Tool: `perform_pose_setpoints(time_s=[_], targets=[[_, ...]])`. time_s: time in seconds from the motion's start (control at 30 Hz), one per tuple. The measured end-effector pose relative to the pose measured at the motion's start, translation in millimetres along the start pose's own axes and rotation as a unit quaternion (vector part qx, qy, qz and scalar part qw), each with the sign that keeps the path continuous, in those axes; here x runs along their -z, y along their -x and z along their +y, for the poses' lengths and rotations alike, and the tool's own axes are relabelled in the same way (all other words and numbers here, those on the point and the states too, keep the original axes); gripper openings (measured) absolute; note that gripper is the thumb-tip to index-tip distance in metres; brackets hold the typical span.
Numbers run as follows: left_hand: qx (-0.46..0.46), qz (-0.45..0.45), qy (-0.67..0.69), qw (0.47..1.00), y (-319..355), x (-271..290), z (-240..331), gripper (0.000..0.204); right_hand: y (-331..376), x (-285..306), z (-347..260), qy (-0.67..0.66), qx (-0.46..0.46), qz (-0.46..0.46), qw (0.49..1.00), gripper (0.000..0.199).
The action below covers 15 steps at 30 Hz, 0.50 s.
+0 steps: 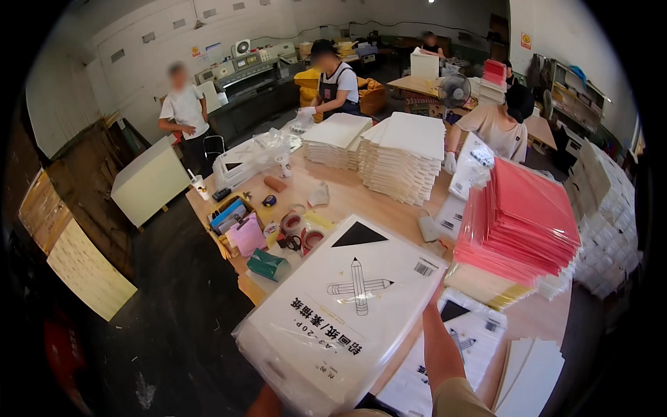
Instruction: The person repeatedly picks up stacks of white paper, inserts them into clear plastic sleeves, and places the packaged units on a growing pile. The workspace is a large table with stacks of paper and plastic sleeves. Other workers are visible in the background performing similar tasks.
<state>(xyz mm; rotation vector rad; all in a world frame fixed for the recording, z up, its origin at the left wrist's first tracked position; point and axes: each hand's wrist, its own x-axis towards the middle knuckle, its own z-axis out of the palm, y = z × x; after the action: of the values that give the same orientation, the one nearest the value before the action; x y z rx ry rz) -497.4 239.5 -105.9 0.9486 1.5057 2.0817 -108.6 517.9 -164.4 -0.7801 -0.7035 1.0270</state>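
Observation:
A large pack of drawing paper (306, 299) in a clear plastic sleeve, white with a black corner and two crossed pencils printed on it, is held tilted in front of me. My right hand (433, 304) grips its right edge, the fingers hidden behind it. At its lower left edge, my left hand (265, 401) shows only in part; its fingers are hidden under the pack. Beneath my right forearm, similar packs (479, 340) lie on the table. Just beyond my right hand rises a tall stack of pink-red plastic-wrapped packs (521, 215).
White paper stacks (403, 153) stand at the table's far side. Tape rolls (314, 240), scissors (292, 242), a tool box (233, 214) and a cup (199, 186) sit at left. Loose white sheets (531, 375) lie near right. Co-workers (337, 83) stand and work across the table.

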Motion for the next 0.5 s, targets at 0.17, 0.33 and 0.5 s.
perform_pose_setpoints(time_s=[0.17, 0.33, 0.5], targets=[[-0.003, 0.011, -0.016, 1.0, 5.3, 9.8, 1.0, 0.033, 3.0, 3.9, 6.9, -0.149, -0.096, 0.031, 0.984, 0.051], [-0.011, -0.005, -0.008, 1.0, -4.8, 8.7, -2.0, 0.032, -5.4, 46.8, 54.0, -0.134, -0.072, 0.039, 0.988, 0.052], [-0.01, -0.034, 0.001, 0.999, -18.9, 2.4, -5.2, 0.032, -15.0, 57.4, 30.5, -0.003, -0.064, 0.046, 0.997, 0.061]])
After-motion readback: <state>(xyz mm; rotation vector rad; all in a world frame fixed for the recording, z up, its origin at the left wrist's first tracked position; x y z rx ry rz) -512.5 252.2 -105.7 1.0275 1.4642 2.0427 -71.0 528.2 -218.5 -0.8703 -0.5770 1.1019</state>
